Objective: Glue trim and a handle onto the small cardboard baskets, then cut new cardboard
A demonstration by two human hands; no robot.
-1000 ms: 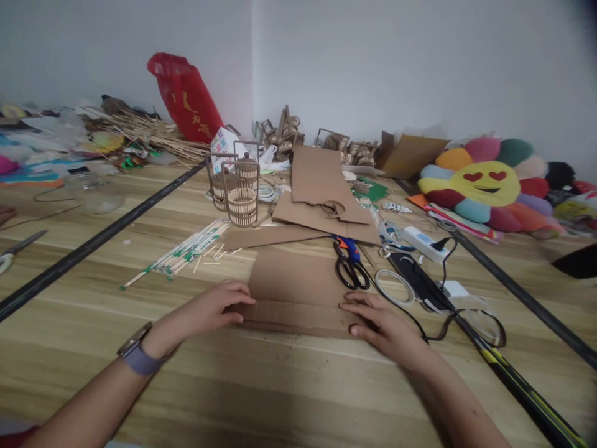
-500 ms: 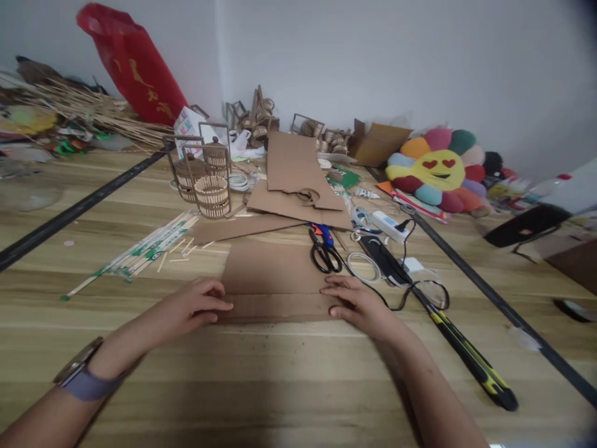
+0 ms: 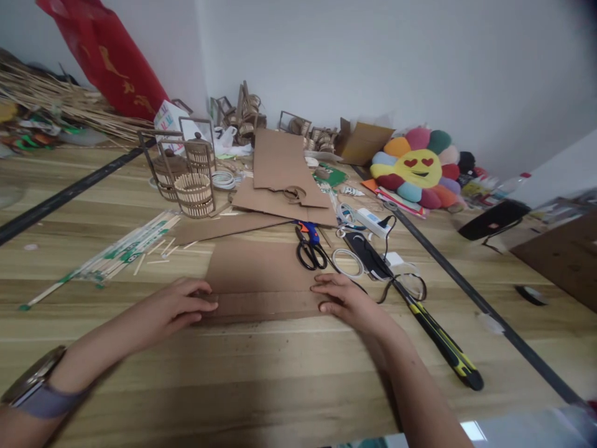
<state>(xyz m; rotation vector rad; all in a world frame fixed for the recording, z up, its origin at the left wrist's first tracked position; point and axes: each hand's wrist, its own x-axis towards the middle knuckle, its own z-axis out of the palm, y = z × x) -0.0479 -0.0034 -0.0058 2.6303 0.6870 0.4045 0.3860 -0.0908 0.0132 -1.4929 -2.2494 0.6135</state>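
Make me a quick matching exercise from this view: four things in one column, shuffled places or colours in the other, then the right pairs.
1. Left hand
2. Right hand
3. Scissors
4. Flower cushion

A. Black handles
B. At the right end of the front cardboard
C. Yellow centre with red hearts
D. At the left end of that cardboard

Pairs: 1-D, 2-B, 3-A, 4-C

dim, soft light | darker shadow across near tabletop (image 3: 298, 373) | slight blur | edges stretched | upper-right corner dark
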